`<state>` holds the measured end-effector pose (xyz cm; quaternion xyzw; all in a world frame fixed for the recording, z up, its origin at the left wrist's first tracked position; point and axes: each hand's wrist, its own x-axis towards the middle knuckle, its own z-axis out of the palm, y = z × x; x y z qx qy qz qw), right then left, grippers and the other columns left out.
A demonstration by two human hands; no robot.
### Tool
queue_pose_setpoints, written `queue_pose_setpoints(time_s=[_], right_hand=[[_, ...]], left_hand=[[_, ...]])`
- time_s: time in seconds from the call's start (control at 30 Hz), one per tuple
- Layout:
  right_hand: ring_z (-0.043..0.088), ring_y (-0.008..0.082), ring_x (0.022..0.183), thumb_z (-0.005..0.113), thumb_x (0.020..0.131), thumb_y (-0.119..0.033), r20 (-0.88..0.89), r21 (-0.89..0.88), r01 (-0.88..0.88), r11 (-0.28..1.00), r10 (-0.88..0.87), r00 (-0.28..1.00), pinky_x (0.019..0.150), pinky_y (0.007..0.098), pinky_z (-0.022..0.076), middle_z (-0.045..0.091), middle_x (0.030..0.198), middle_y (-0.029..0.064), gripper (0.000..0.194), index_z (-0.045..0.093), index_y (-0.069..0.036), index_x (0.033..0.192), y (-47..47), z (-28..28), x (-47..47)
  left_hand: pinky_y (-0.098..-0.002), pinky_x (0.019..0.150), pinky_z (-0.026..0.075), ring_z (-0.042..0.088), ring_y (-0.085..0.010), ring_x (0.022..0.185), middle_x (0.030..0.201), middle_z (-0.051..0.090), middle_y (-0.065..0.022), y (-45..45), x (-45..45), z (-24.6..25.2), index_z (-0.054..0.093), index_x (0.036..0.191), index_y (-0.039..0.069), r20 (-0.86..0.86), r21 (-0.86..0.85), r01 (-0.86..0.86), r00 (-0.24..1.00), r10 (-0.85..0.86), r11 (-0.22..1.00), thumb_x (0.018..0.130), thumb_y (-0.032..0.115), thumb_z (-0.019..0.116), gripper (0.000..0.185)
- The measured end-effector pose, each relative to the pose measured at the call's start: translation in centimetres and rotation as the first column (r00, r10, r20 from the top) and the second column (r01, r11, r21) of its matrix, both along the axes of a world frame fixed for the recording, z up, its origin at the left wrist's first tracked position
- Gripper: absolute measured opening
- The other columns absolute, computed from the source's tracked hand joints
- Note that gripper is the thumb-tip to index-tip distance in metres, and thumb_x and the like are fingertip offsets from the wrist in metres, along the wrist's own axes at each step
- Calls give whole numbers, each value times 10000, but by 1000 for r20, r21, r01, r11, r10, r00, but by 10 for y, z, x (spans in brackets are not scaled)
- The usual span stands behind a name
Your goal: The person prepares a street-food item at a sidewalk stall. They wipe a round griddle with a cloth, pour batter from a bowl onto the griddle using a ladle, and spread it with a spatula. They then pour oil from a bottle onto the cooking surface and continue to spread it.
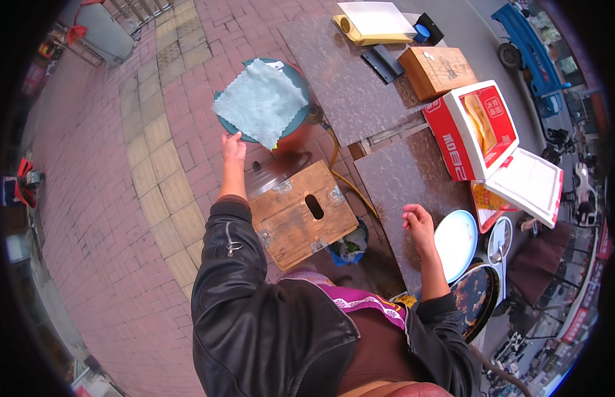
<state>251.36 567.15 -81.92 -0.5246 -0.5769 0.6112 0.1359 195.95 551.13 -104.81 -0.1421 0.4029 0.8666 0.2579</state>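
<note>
My left hand (233, 145) is at the near rim of a teal round basin (301, 88); whether its fingers grip the rim I cannot tell. Over the basin lies a light blue cloth (263, 102). Part of a white object shows at the cloth's far edge. Below the basin are an orange-red rounded thing and a blurred, shiny metal lid (275, 173). My right hand (417, 223) hangs over the marble-patterned table (387, 183) with its fingers curled, left of a white round plate with a blue rim (456, 245); I see nothing held in it.
A wooden stool (292, 213) with a slot stands before me, a blue bin (348, 248) beside it. On the tables are a wooden box (436, 72), a red and white foam box (471, 131) with its lid (528, 183) leaning, and a dark pan (473, 300). A yellow hose (354, 183) runs between.
</note>
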Motion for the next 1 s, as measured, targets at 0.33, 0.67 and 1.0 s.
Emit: queue_pose_setpoints(time_s=[0.33,0.67,1.0], right_hand=[[545,67,646,468,971,-58,14,-43,-67,997,67,998,598,206,421,601,822,-1,159,615,-30,1026,10,-19,-16],[545,63,650,487,971,-80,59,-41,-138,990,140,988,598,216,434,613,828,0,158,627,-41,1033,29,-32,-40],[568,84,623,490,964,-43,174,156,-254,955,227,958,561,239,467,612,792,12,154,636,-32,1011,88,-41,-58]], left_hand=[[-479,923,494,574,-286,1033,1112,561,-138,-2,-9,-12,426,1105,79,-29,18,36,999,-36,999,815,-149,521,381],[-475,946,484,567,-286,1067,1145,562,-128,13,-5,-12,425,1140,95,-27,76,86,996,-84,993,821,-147,529,413],[-531,1022,358,404,-431,1236,1253,465,-253,91,89,90,449,1147,-26,-632,-771,-538,712,-305,342,836,108,631,385]])
